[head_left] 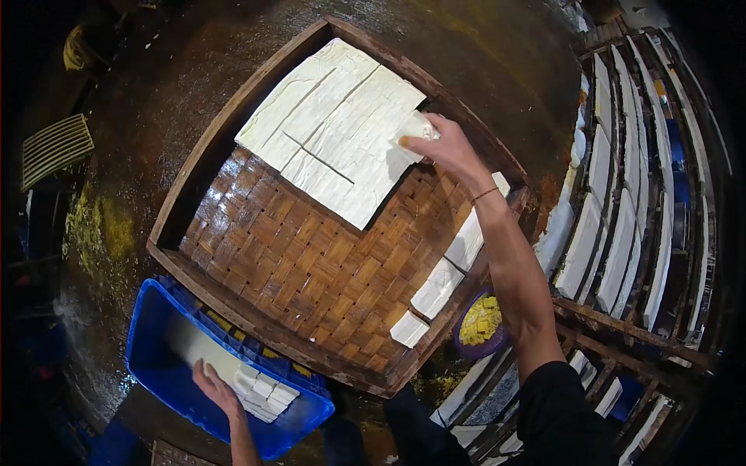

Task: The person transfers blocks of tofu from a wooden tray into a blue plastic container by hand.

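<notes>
A large slab of white tofu (334,116), cut by several lines, lies on the woven bamboo base (287,241) of a wooden-framed tray (202,167). At the slab's right edge my right hand (443,147) is closed around a block of tofu (417,130), thumb on the near side. My left hand (217,388) is over the blue tub (140,334) below the tray, fingers stretched out and nothing visible in them. Beside it in the tub, cut tofu pieces (268,392) lie together in cloudy liquid. More tofu strips (439,287) line the tray's right side.
A purple bowl (460,342) of yellow pieces (480,320) stands against the tray's lower right side. On the right, wooden racks (622,334) hold long white slabs (614,248). A yellowish slatted rack (58,149) is at the far left, above the wet floor (116,179).
</notes>
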Demonstrator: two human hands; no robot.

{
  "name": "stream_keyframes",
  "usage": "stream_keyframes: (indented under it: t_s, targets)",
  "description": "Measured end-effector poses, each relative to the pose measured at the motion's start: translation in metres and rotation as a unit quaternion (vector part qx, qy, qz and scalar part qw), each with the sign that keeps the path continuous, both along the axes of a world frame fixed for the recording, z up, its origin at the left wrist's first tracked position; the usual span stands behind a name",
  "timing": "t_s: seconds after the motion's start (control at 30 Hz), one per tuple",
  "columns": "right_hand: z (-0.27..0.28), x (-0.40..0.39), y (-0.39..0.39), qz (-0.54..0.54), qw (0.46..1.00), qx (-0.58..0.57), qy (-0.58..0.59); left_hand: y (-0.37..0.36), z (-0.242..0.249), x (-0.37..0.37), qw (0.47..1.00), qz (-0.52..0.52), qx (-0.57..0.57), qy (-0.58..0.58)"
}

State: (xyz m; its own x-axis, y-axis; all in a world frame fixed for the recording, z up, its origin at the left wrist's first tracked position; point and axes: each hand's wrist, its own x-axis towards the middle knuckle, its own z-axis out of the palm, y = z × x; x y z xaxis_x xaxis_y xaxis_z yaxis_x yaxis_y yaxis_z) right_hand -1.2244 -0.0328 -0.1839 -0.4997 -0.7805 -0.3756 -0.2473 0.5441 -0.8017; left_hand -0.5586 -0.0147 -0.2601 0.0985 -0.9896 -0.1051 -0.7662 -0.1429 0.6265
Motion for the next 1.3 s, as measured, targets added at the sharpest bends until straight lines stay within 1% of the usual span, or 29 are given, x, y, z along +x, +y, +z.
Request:
stream_keyframes:
  t_s: [0.03, 0.07, 0.1, 0.13, 0.2, 0.23, 0.27, 0.33, 0.37, 0.43, 0.47, 0.5, 0.53, 0.57, 0.63, 0.67, 0.73, 0.8, 0.83, 0.87, 0.9, 0.93, 1.0, 1.07, 1.13, 1.17, 1.2, 1.27, 1.3]
  targets:
    - [-0.019, 0.002, 0.005, -0.001, 1.000, 0.002, -0.001, -0.007, 0.011, -0.009, 1.000, -0.001, 0.002, -0.001]
    - [-0.053, 0.006, 0.010, 0.011, 0.989, -0.001, 0.149, -0.015, 0.019, -0.018, 0.998, -0.002, -0.064, -0.001]
    - [-0.070, 0.009, 0.010, 0.024, 0.955, -0.007, 0.295, -0.025, 0.029, -0.030, 0.991, -0.003, -0.133, 0.000]
    - [-0.064, 0.017, 0.007, 0.024, 0.955, -0.010, 0.295, -0.034, 0.041, -0.050, 0.991, -0.002, -0.136, -0.001]
    - [-0.031, 0.041, 0.007, 0.038, 0.998, 0.005, 0.056, -0.040, 0.069, -0.109, 0.983, 0.001, -0.141, 0.120]
    - [-0.010, 0.049, 0.005, 0.045, 0.995, 0.059, 0.063, -0.040, 0.083, -0.143, 0.973, 0.004, -0.104, 0.205]
    - [-0.011, 0.051, 0.004, 0.044, 0.995, 0.059, 0.062, -0.040, 0.091, -0.176, 0.955, 0.006, -0.067, 0.288]
    - [-0.012, 0.053, 0.002, 0.032, 0.988, 0.037, 0.144, -0.038, 0.080, -0.221, 0.917, -0.031, 0.041, 0.395]
    - [-0.012, 0.052, 0.001, 0.033, 0.988, 0.037, 0.144, -0.037, 0.080, -0.249, 0.892, -0.025, 0.093, 0.443]
    - [-0.009, 0.049, -0.004, 0.101, 0.970, 0.141, 0.172, -0.035, 0.078, -0.304, 0.830, -0.014, 0.189, 0.525]
    - [-0.009, 0.048, -0.001, 0.102, 0.969, 0.143, 0.172, -0.032, 0.076, -0.326, 0.795, -0.007, 0.234, 0.560]
    - [-0.008, 0.045, 0.002, 0.047, 0.991, 0.107, 0.058, -0.028, 0.073, -0.345, 0.756, 0.004, 0.272, 0.595]
    - [-0.005, 0.043, 0.003, -0.010, 0.996, 0.070, -0.056, -0.024, 0.071, -0.362, 0.714, 0.015, 0.309, 0.629]
    - [0.002, 0.046, 0.008, -0.007, 0.996, 0.070, -0.055, -0.019, 0.068, -0.376, 0.713, 0.017, 0.307, 0.630]
    - [0.025, 0.065, 0.024, -0.026, 0.978, -0.059, -0.200, -0.010, 0.066, -0.403, 0.607, 0.113, 0.336, 0.711]
    - [0.032, 0.076, 0.030, -0.024, 0.978, -0.057, -0.200, -0.009, 0.070, -0.413, 0.582, 0.136, 0.329, 0.731]
    - [0.039, 0.096, 0.035, 0.031, 0.930, -0.203, -0.305, -0.014, 0.073, -0.422, 0.494, 0.156, 0.323, 0.792]
    - [0.020, 0.097, 0.032, 0.007, 0.920, -0.239, -0.312, -0.016, 0.062, -0.418, 0.453, 0.144, 0.318, 0.821]
    - [0.012, 0.095, 0.026, -0.039, 0.977, -0.148, -0.147, -0.018, 0.054, -0.411, 0.455, 0.175, 0.323, 0.811]
    - [0.000, 0.093, 0.021, -0.083, 0.995, -0.050, 0.023, -0.020, 0.050, -0.402, 0.452, 0.184, 0.323, 0.811]
    - [-0.049, 0.090, 0.023, -0.042, 0.969, -0.059, 0.235, -0.021, 0.049, -0.391, 0.451, 0.183, 0.319, 0.813]
    - [-0.062, 0.097, 0.024, -0.043, 0.970, -0.059, 0.232, -0.021, 0.050, -0.380, 0.451, 0.184, 0.314, 0.815]
    - [-0.072, 0.120, 0.019, 0.010, 0.925, -0.048, 0.377, -0.022, 0.059, -0.360, 0.455, 0.173, 0.309, 0.817]
    - [-0.068, 0.126, 0.019, -0.005, 0.924, -0.068, 0.376, -0.019, 0.058, -0.342, 0.455, 0.166, 0.308, 0.819]
    - [-0.048, 0.123, 0.010, -0.081, 0.976, -0.063, 0.190, -0.018, 0.053, -0.325, 0.460, 0.223, 0.289, 0.809]
    - [-0.038, 0.123, 0.007, -0.108, 0.976, -0.088, 0.166, -0.018, 0.056, -0.319, 0.458, 0.230, 0.274, 0.814]
    - [-0.038, 0.118, 0.007, -0.106, 0.976, -0.089, 0.167, -0.017, 0.055, -0.312, 0.457, 0.230, 0.271, 0.815]
    - [-0.031, 0.106, 0.009, -0.073, 0.988, -0.135, -0.001, -0.017, 0.051, -0.297, 0.450, 0.197, 0.285, 0.823]
    - [-0.024, 0.105, 0.014, -0.028, 0.995, -0.096, -0.021, -0.016, 0.050, -0.292, 0.457, 0.180, 0.286, 0.823]
